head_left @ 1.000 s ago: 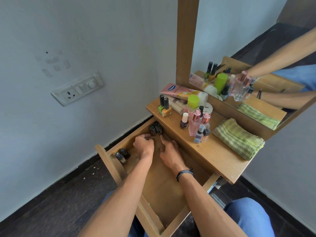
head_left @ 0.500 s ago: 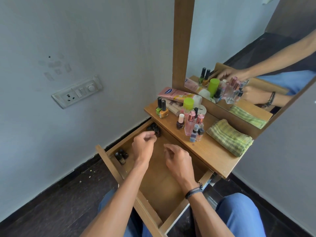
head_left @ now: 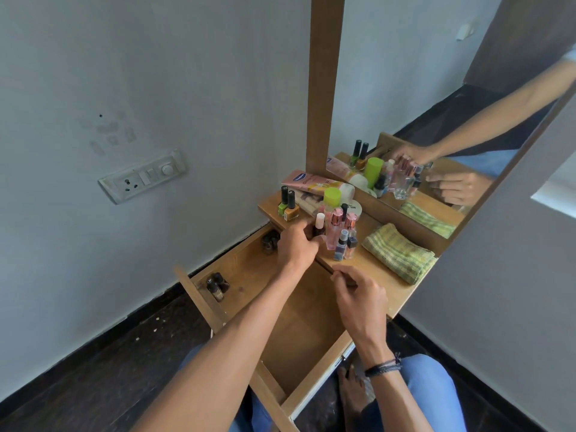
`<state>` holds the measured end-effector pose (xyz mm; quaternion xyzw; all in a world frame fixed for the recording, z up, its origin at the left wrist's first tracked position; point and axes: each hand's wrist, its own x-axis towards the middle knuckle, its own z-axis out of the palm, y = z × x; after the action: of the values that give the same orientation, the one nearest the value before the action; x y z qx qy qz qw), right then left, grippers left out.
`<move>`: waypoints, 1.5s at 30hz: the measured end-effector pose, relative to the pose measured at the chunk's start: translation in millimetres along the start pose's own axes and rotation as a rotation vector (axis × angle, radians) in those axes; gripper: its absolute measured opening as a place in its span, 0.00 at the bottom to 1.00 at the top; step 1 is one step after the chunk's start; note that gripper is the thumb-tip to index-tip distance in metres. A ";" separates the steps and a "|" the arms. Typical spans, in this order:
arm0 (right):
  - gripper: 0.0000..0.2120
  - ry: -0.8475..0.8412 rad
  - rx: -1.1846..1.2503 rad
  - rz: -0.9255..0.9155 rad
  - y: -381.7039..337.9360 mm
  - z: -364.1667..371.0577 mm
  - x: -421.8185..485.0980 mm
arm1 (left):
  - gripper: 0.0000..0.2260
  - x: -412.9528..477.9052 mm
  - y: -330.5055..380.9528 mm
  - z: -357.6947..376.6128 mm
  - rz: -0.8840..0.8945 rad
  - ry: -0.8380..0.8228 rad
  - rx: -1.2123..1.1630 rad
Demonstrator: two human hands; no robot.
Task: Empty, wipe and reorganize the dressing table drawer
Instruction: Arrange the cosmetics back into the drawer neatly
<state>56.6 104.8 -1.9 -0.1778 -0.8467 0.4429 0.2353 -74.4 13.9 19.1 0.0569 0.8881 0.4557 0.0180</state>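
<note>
Drawer (head_left: 299, 325): pulled out toward the person, pale wood w/ a smooth flat floor, mostly bare. Worktop (head_left: 374, 269): same wood, w/ its front edge overhanging the drawer's back. Mirror (head_left: 436, 120) stands along the worktop's back edge. Green checked cloth (head_left: 400, 252), folded, soft and woven, lies at the worktop's right end and isn't in use yet.

Left hand (head_left: 296, 246) is at the worktop's front edge, fingers clenched round a small dark bottle (head_left: 309, 229). The fingers hide most of it. It sits right beside a white-capped bottle (head_left: 319, 222) at the edge of the bottle cluster (head_left: 341, 235), which is glossy glass w/ pink and dark caps. Prob the set-down step of emptying.

Right hand (head_left: 358, 296) is at the front edge nr the middle, fingers curled. Can't tell if it pinches anything.

Still in the drawer: a dark pair (head_left: 269, 240) in the back-left corner, half under the worktop's edge, and another pair (head_left: 217, 284) against the left wall. Both are small, round and hard, seen nearly cap-on, so prob upright. Key relation: both pairs lie left of and below the left hand, and the corner pair is closest. The right hand would have to cross over, so the left is the natural one to reach. The corner pair needs a low reach under the overhang.

Green and orange polish bottles (head_left: 288, 210) stand at the worktop's left end, w/ a pink tube (head_left: 311, 183) lying behind them.
</note>
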 end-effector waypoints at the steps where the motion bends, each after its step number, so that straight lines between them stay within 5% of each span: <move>1: 0.09 0.000 0.002 0.004 2.4 -1.1 -0.3 | 0.14 0.8 -0.2 1.9 -0.005 0.017 0.016; 13: 0.09 -0.068 0.001 -0.056 -0.6 13.2 -1.6 | 0.09 -41.2 -44.7 -30.3 -0.141 0.210 -0.069; 18: 0.15 -0.355 0.021 0.028 -3.8 56.8 -5.3 | 0.06 -68.5 -85.0 -58.1 -0.343 0.028 0.181; 23: 0.13 -0.661 0.070 0.060 3.4 99.5 -6.3 | 0.07 -60.9 -97.7 -76.7 -0.343 -0.151 0.344; 35: 0.08 -0.663 0.102 0.080 8.7 144.4 4.9 | 0.08 -54.5 -107.2 -77.5 -0.221 -0.196 0.579; 40: 0.10 -0.614 0.046 -0.028 7.0 154.9 8.8 | 0.10 -63.3 -107.0 -89.8 -0.105 0.099 0.633; 43: 0.11 -0.578 0.081 -0.079 3.2 165.3 10.0 | 0.14 -64.5 -120.6 -103.4 -0.065 0.450 0.401; 45: 0.10 -0.565 0.098 -0.102 0.9 174.8 9.1 | 0.16 -61.3 -130.5 -109.3 -0.092 0.534 0.260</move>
<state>-48.0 -6.5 -87.3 0.0069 -0.8642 0.5027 0.0204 -33.7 -157.0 -24.1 -0.1033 0.9141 0.3355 -0.2030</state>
